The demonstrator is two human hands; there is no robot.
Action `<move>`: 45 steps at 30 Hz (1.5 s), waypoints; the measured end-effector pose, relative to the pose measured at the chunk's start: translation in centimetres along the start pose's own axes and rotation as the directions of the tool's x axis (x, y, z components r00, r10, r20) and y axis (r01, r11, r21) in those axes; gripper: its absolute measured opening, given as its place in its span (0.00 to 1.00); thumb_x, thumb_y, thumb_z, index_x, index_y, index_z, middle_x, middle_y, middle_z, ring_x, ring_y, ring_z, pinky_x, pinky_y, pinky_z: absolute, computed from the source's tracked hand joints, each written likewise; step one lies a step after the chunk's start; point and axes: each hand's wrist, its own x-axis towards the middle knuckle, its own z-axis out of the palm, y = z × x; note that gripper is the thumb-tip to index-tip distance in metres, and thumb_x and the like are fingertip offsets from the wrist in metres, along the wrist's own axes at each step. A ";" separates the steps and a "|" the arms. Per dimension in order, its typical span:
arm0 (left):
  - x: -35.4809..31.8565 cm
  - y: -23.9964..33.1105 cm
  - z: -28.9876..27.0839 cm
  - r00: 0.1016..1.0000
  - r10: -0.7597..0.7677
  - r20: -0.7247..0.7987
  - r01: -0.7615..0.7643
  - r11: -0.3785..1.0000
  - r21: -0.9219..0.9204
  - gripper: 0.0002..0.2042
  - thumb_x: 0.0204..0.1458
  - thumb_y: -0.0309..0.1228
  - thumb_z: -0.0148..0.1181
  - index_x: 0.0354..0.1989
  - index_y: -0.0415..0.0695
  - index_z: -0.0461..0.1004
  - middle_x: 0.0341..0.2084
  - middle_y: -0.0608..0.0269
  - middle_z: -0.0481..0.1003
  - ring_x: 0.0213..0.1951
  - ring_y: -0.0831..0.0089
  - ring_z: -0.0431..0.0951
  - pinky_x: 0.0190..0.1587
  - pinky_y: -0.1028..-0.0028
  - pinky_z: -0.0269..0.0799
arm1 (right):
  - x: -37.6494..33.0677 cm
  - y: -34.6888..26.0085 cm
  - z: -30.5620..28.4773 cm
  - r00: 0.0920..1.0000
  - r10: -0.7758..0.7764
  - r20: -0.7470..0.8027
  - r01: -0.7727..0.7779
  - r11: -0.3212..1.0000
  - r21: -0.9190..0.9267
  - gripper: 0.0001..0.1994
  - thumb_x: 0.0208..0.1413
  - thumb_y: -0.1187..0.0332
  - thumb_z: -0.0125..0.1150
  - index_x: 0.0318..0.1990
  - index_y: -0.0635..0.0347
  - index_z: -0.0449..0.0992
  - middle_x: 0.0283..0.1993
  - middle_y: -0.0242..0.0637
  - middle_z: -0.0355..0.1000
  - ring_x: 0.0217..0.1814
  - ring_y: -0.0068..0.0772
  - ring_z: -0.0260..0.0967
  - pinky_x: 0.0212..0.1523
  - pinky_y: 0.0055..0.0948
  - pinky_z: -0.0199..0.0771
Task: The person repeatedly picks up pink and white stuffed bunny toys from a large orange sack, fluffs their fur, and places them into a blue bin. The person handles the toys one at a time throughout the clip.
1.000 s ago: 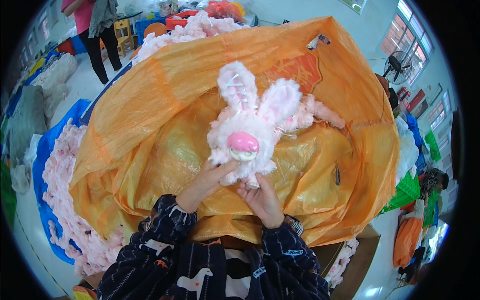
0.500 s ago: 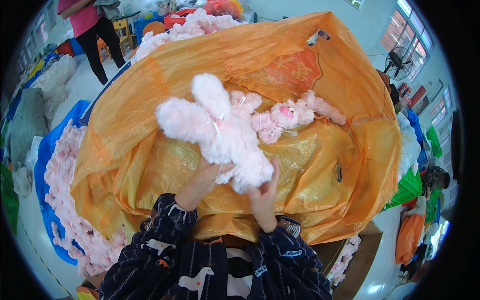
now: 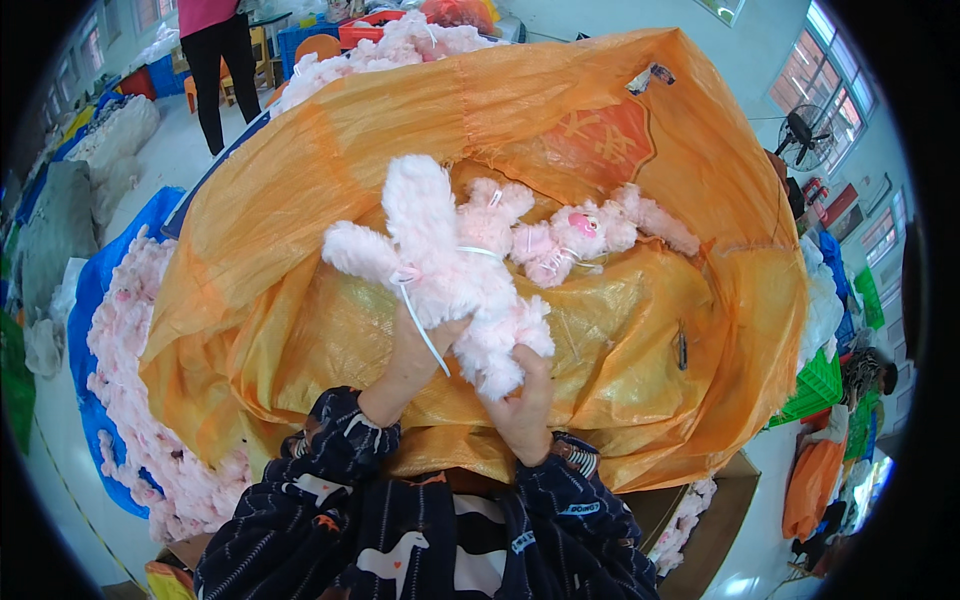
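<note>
**Both hands hold a pink plush rabbit over an open orange sack**

A fluffy pale-pink plush rabbit (image 3: 450, 270) is held above the near side of a large orange woven sack (image 3: 300, 200), over its wide-open mouth. The toy is seen from the back or side: its long shaggy ears point up and to the left, its fur is thick and matted, and a thin white ribbon (image 3: 420, 310) is tied round it, with one loose end hanging down across the left hand. The face does not show.

The left hand (image 3: 415, 350) is closed around the rabbit's lower body from below. The right hand (image 3: 525, 400) grips the toy's bottom end, fingers wrapped up into the fur. Both sleeves are dark blue with a white animal print.

Deeper inside the sack, toward its far right wall, lies a second pink plush toy (image 3: 580, 235) with a darker pink face patch. Just outside the sack's left edge, a blue sack (image 3: 85, 310) is full of pink plush (image 3: 130, 400). A person in dark trousers (image 3: 222, 60) stands beyond the sack's far left corner.
</note>
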 end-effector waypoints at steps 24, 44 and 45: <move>3.1 9.5 -9.6 0.986 0.131 0.099 -0.060 0.850 -0.524 0.22 0.52 0.37 0.47 0.54 0.40 0.55 0.51 0.55 0.62 0.52 0.62 0.61 0.52 0.66 0.59 | 6.8 5.1 2.9 0.908 0.337 0.250 -0.375 0.918 0.126 0.14 0.46 0.66 0.58 0.37 0.66 0.70 0.31 0.42 0.71 0.29 0.33 0.69 0.29 0.28 0.67; 3.9 -1.0 -1.1 0.917 -0.396 0.043 0.372 0.814 -0.445 0.21 0.45 0.19 0.55 0.49 0.40 0.59 0.44 0.61 0.66 0.45 0.71 0.68 0.43 0.74 0.68 | 5.7 3.9 1.1 0.641 0.602 0.476 -0.681 0.160 0.715 0.19 0.55 0.62 0.49 0.52 0.61 0.60 0.39 0.28 0.66 0.35 0.17 0.61 0.31 0.18 0.62; 3.2 -1.2 -0.8 0.911 -0.407 0.058 0.391 0.813 -0.431 0.22 0.44 0.19 0.56 0.49 0.40 0.59 0.43 0.61 0.66 0.44 0.71 0.69 0.43 0.74 0.68 | 5.6 4.1 1.0 0.684 0.565 0.462 -0.620 0.117 0.776 0.20 0.55 0.62 0.49 0.52 0.62 0.59 0.40 0.28 0.66 0.36 0.17 0.61 0.33 0.17 0.62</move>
